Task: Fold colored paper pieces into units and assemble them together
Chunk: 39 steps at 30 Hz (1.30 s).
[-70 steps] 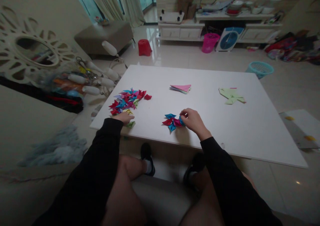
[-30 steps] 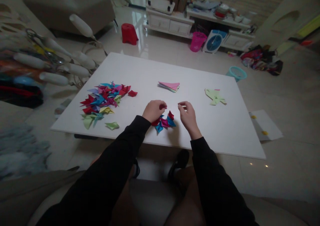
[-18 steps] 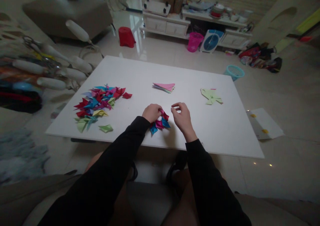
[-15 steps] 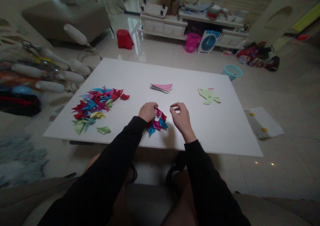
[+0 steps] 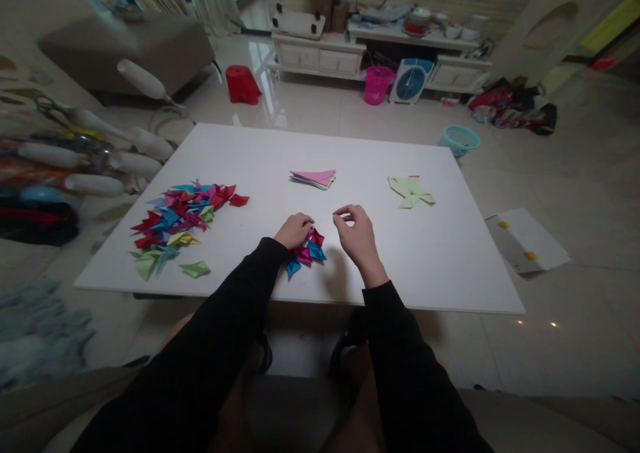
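A small cluster of joined folded paper pieces (image 5: 306,251), blue, magenta and red, lies on the white table (image 5: 450,259) near its front edge. My left hand (image 5: 293,230) is curled on the cluster's upper left, fingers closed on a red piece of it. My right hand (image 5: 354,234) hovers just right of the cluster with thumb and forefinger pinched together; nothing shows between them.
A heap of several coloured folded pieces (image 5: 177,216) lies at the table's left, with loose green ones (image 5: 195,268) near the front. A pink paper stack (image 5: 313,177) sits mid-table and green folded paper (image 5: 410,191) to the right. White-handled tools (image 5: 95,184) lie off the left edge.
My left hand came from the left heap to the cluster and closed on it. My right hand let go of the cluster and lifted to its right, pinched.
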Tool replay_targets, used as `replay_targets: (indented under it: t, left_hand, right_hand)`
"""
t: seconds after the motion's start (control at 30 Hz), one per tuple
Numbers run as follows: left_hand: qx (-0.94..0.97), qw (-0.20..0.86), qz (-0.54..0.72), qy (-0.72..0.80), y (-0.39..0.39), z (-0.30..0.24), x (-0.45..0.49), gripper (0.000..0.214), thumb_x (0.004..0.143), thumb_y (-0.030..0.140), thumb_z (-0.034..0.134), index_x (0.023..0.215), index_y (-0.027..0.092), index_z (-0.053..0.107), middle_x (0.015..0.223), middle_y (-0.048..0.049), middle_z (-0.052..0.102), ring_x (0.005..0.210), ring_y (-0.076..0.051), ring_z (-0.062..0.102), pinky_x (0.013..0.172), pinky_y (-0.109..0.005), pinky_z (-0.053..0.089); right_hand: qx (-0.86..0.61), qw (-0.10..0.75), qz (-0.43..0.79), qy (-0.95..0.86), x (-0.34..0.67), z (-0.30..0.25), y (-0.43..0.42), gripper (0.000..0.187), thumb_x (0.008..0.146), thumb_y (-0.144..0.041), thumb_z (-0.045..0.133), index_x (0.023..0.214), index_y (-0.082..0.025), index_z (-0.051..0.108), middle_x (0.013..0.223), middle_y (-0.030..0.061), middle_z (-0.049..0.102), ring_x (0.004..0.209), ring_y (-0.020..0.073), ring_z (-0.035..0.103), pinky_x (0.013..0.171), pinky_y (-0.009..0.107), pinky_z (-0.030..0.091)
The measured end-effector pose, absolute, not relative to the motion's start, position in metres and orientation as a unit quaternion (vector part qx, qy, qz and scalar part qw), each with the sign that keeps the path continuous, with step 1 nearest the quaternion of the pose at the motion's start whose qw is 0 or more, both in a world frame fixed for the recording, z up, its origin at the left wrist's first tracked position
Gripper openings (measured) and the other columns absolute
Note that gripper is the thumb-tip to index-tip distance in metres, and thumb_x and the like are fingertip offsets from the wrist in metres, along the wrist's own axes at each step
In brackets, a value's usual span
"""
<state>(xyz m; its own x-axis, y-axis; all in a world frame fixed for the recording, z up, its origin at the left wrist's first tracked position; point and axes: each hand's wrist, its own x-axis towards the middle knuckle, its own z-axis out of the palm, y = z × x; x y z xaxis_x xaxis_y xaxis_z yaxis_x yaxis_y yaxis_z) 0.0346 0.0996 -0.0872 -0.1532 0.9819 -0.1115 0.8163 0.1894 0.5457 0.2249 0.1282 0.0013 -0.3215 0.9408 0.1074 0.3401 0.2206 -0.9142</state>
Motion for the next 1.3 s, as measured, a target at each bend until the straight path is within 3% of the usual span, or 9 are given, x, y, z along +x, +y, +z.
replay_targets:
  t: [0.2,0.4,0.57,0.97,1.17,1.3]
  left_hand:
    - [0.607,0.231,0.152,0.745,0.093,-0.081,0.034,0.034,0.093,0.028,0.044,0.09,0.017,0.076,0.102,-0.0101,0.075,0.101,-0.023,0.068,0.095,-0.03,0.05]
    - [0.611,0.232,0.149,0.742,0.081,-0.073,0.032,0.032,0.093,0.029,0.048,0.102,0.016,0.076,0.114,-0.0107,0.07,0.108,-0.023,0.065,0.1,-0.033,0.049]
    - [0.621,0.248,0.116,0.734,0.073,-0.068,0.036,0.036,0.097,0.042,0.049,0.118,0.028,0.075,0.133,-0.007,0.063,0.123,-0.027,0.06,0.102,-0.042,0.048]
    - [0.658,0.22,0.122,0.71,0.077,-0.08,0.019,0.031,0.095,0.033,0.052,0.093,0.016,0.077,0.127,-0.0117,0.066,0.115,-0.021,0.064,0.108,-0.031,0.047]
    - [0.672,0.218,0.085,0.702,0.075,-0.079,0.02,0.031,0.094,0.027,0.05,0.091,0.013,0.077,0.117,-0.0136,0.068,0.114,-0.023,0.063,0.108,-0.032,0.047]
    - [0.676,0.191,0.067,0.709,0.072,-0.075,0.026,0.032,0.092,0.027,0.052,0.113,0.018,0.076,0.129,-0.0122,0.064,0.116,-0.027,0.061,0.104,-0.04,0.049]
  right_hand:
    - [-0.459,0.356,0.422,-0.696,0.222,0.005,0.126,0.007,0.083,-0.026,0.058,0.08,-0.021,0.063,0.101,0.0055,0.065,0.09,0.0194,0.063,0.088,0.036,0.052]
    - [-0.447,0.354,0.432,-0.699,0.214,0.003,0.121,0.009,0.081,-0.028,0.059,0.08,-0.021,0.064,0.099,0.0045,0.064,0.088,0.0197,0.063,0.085,0.037,0.052]
    - [-0.452,0.326,0.431,-0.709,0.21,-0.002,0.118,0.009,0.08,-0.028,0.059,0.079,-0.021,0.064,0.099,0.004,0.063,0.087,0.0198,0.064,0.083,0.037,0.051]
    - [-0.451,0.281,0.393,-0.75,0.204,-0.008,0.117,0.009,0.083,-0.025,0.058,0.08,-0.02,0.064,0.098,0.0047,0.064,0.088,0.0195,0.064,0.086,0.036,0.05]
    - [-0.458,0.151,0.316,-0.817,0.207,-0.023,0.118,0.015,0.089,-0.027,0.057,0.092,-0.019,0.069,0.107,0.0093,0.065,0.097,0.0223,0.063,0.092,0.036,0.049]
    - [-0.456,0.051,0.279,-0.844,0.209,-0.034,0.117,0.027,0.093,-0.03,0.055,0.114,-0.018,0.068,0.117,0.0131,0.065,0.108,0.0257,0.063,0.097,0.037,0.047]
